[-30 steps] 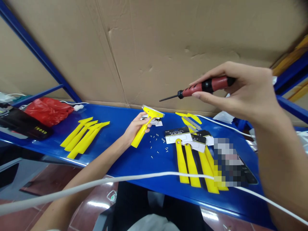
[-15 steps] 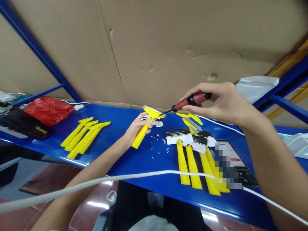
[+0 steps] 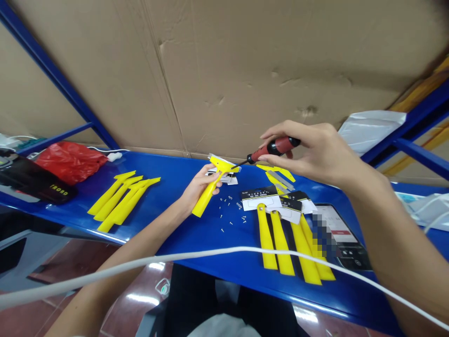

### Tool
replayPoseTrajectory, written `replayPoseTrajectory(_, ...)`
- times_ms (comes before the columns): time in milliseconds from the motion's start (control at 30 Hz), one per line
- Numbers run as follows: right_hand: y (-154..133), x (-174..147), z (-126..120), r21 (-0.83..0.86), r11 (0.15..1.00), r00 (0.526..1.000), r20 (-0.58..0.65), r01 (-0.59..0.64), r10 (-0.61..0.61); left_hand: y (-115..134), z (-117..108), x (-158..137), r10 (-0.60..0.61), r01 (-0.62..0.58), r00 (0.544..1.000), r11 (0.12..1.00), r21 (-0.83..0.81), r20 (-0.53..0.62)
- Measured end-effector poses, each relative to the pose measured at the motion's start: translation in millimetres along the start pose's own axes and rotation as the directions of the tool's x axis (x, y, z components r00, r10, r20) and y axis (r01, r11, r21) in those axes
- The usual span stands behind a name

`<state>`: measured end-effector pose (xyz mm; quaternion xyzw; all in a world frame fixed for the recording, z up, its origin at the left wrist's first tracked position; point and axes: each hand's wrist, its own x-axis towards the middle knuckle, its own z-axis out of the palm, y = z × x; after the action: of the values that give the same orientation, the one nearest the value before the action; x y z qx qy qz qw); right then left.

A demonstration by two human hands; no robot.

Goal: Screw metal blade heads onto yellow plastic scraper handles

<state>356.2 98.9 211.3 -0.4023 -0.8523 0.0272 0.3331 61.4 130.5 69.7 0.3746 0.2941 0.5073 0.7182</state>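
Observation:
My left hand (image 3: 199, 187) is closed round the neck of a yellow scraper (image 3: 206, 195), its wide head up and away from me, a metal blade edge showing at the far side. My right hand (image 3: 305, 142) grips a red and black screwdriver (image 3: 268, 150). Its dark shaft slants down to the left, and the tip meets the right part of the scraper's head; whether it sits in a screw is too small to tell. Below the scraper, several small screws (image 3: 230, 223) and nuts lie scattered. Behind its head are white cards (image 3: 231, 179).
Several yellow handles (image 3: 114, 199) lie at the left, near a red plastic bag (image 3: 72, 161) and a black object. At the right are carded scrapers (image 3: 268, 238), loose yellow parts with blades (image 3: 280, 180) and a phone (image 3: 340, 229). A white cable (image 3: 196, 256) crosses the view's foreground.
My right hand and the screwdriver handle have shifted slightly left and down, the tip staying at the scraper's head. My left hand and the scraper have hardly moved.

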Motion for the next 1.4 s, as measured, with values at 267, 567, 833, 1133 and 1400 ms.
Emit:
replayPoseTrajectory(267,-4,-1,-1,-0.007,1.000,1.000,0.004,-0.004,0.004,1,1,-1,-0.009,0.009,1.000,1.000,0.001,0.008)
replayPoseTrajectory(567,1,-3,3,0.165,0.986,0.991,0.130,0.014,-0.036,-4,1,-2,-0.075,0.074,0.997,0.997,-0.019,-0.033)
replayPoseTrajectory(833,-9,-2,1,0.256,0.966,0.997,0.070,0.017,-0.036,-4,7,-5,-0.065,0.065,0.998,0.998,-0.010,-0.014)
replayPoseTrajectory(1133,-14,-3,-3,0.184,0.983,0.995,0.090,0.018,-0.035,-12,5,-3,-0.052,0.052,0.998,0.999,0.012,-0.018)
replayPoseTrajectory(1400,-31,1,-13,0.181,0.982,0.992,0.122,-0.054,0.032,-13,11,-8,-0.099,0.098,0.995,0.993,-0.067,-0.022)
